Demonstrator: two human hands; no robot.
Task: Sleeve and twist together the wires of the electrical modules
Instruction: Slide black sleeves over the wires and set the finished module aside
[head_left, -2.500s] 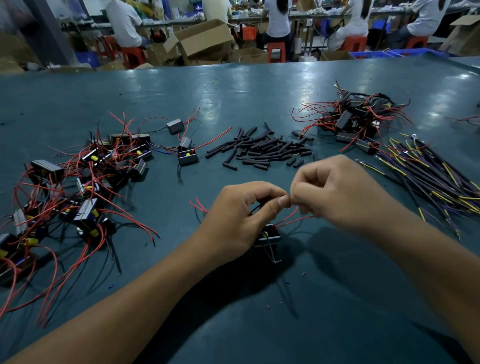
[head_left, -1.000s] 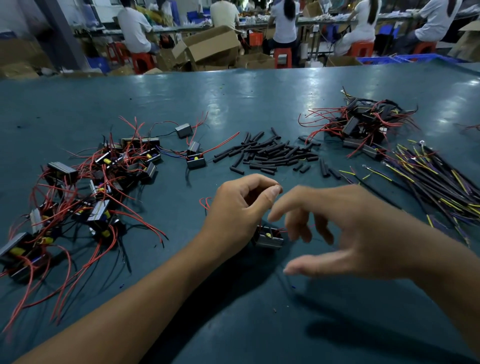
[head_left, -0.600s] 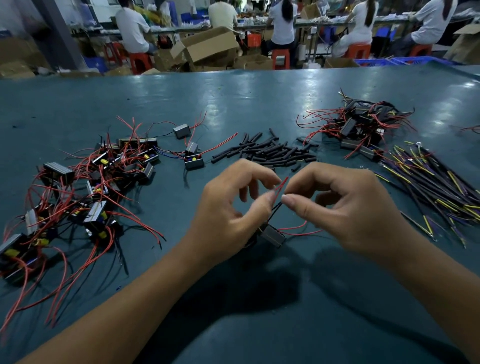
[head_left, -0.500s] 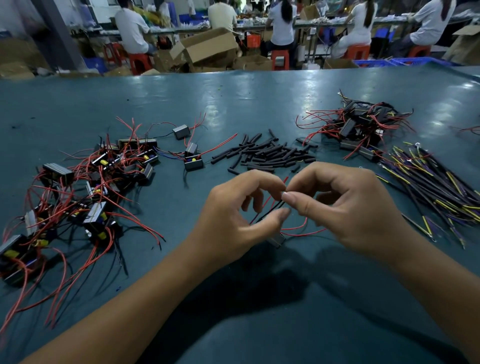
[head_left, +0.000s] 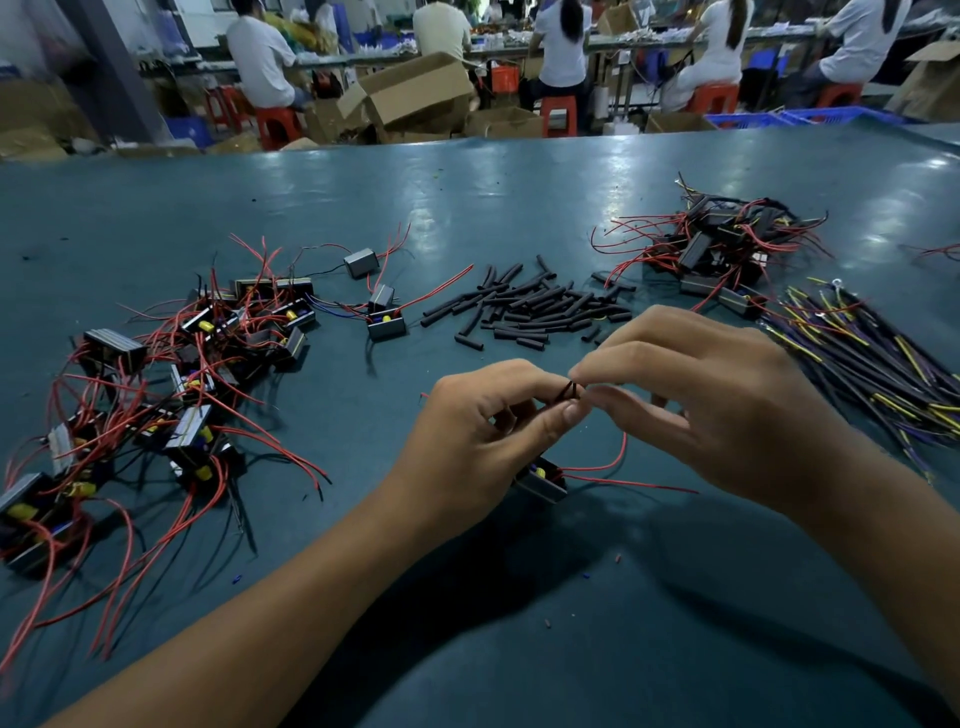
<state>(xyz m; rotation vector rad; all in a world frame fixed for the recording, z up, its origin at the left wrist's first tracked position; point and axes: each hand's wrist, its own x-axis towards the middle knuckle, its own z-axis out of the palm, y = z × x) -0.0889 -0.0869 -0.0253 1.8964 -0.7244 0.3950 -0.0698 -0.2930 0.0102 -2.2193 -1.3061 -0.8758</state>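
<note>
A small black module (head_left: 540, 480) with red wires hangs just below my left hand (head_left: 478, 441), close to the green table (head_left: 467, 208). My left thumb and forefinger pinch the module's dark wire ends (head_left: 567, 391). My right hand (head_left: 711, 410) meets them from the right, its thumb and forefinger closing on the same wire tips. Two red wires (head_left: 623, 480) trail rightward from the module over the table. A heap of short black sleeves (head_left: 535, 312) lies beyond my hands.
A tangle of modules with red wires (head_left: 156, 395) spreads over the left. Another module pile (head_left: 722, 249) sits at the far right, with a bundle of black and yellow wires (head_left: 872, 364) beside it. Two single modules (head_left: 385, 322) lie near the sleeves. People sit at benches behind.
My right hand, open a second ago, came back and pinched the wire ends with my left. The module dropped lower under my left hand and the wire tips are now drawn together.
</note>
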